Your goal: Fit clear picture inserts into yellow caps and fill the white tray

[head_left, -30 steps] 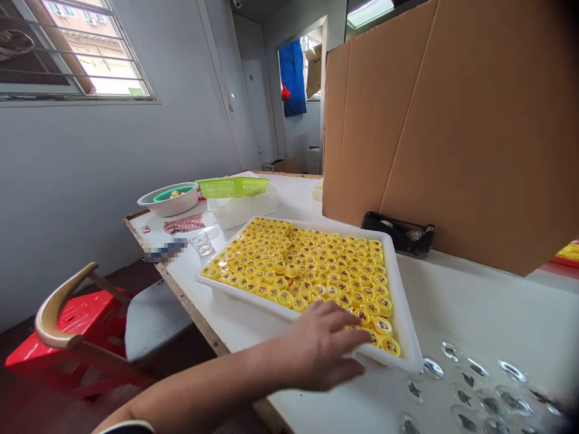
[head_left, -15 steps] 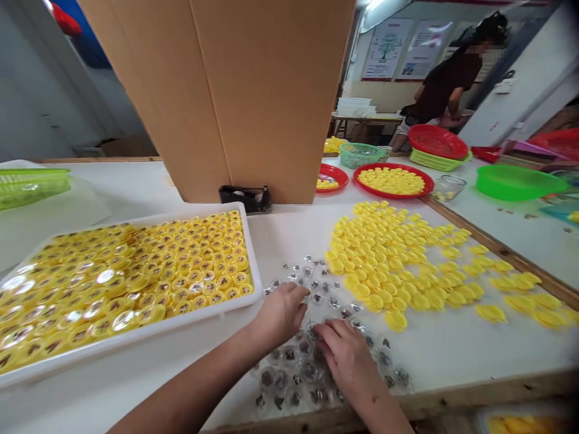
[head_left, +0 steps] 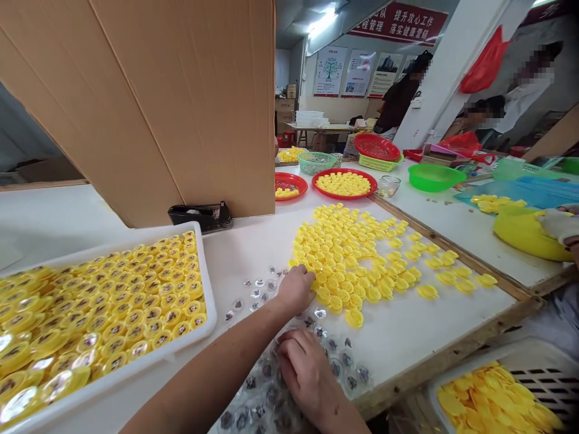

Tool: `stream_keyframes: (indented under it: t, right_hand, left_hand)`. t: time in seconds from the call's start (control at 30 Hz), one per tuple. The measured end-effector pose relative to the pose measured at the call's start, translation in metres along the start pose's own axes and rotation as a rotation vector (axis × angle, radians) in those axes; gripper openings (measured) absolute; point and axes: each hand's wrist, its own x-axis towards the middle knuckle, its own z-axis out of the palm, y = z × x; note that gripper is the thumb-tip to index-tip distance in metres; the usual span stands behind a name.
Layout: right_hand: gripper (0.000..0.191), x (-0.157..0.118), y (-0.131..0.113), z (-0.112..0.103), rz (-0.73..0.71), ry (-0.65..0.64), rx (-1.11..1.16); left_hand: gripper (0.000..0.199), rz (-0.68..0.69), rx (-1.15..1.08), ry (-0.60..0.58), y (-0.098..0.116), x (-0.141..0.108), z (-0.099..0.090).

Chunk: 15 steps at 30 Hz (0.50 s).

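Head view: my left grip (head_left: pixel 296 290) sits at the left edge of the loose yellow caps (head_left: pixel 339 253), which spread ahead and rightward on the counter (head_left: pixel 253 241); being round, they show no long axis. That hand is nearer them than my right grip (head_left: pixel 307 371), curled over the clear discs (head_left: pixel 271 395). I cannot tell whether either grasps a piece

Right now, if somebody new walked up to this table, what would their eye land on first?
Probably the loose yellow pieces spread across the middle of the table, with the left hand at their left edge. Next, perhaps, the white tray at left, crowded with picture-topped yellow discs, and the tall cardboard standing beyond it.
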Motion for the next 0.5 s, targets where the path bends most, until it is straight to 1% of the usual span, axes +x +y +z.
stream_keyframes:
  t: [0.07, 0.17, 0.23, 0.3, 0.37, 0.43, 0.47, 0.5]
  right_hand:
    - [0.014, 0.0, -0.001, -0.001, 0.011, 0.029, 0.054]
    - [0.016, 0.001, -0.002, -0.004, 0.035, 0.059, 0.171]
    - [0.016, 0.002, -0.001, -0.007, 0.07, 0.067, 0.244]
    - [0.014, 0.002, 0.0, -0.01, 0.121, 0.073, 0.3]
    - [0.012, 0.0, 0.001, -0.01, 0.203, 0.081, 0.35]
    - [0.014, -0.002, 0.003, -0.006, 0.335, 0.098, 0.436]
    - [0.018, -0.003, 0.005, -0.002, 0.419, 0.104, 0.511]
    - [0.024, -0.003, 0.008, 0.002, 0.513, 0.136, 0.621]
  left_hand:
    - [0.022, -0.004, -0.019, -0.001, 0.0, -0.001, 0.001]
    - [0.024, -0.029, -0.062, 0.005, -0.003, -0.008, -0.004]
    - [0.027, -0.06, -0.101, 0.01, -0.006, -0.015, -0.013]
    - [0.029, -0.097, -0.152, 0.019, -0.007, -0.026, -0.025]
    - [0.028, -0.12, -0.208, 0.032, -0.006, -0.041, -0.04]
    - [0.023, -0.141, -0.292, 0.051, -0.007, -0.06, -0.05]
    - [0.02, -0.188, -0.397, 0.06, -0.01, -0.07, -0.052]
    - [0.019, -0.238, -0.495, 0.065, -0.015, -0.081, -0.051]
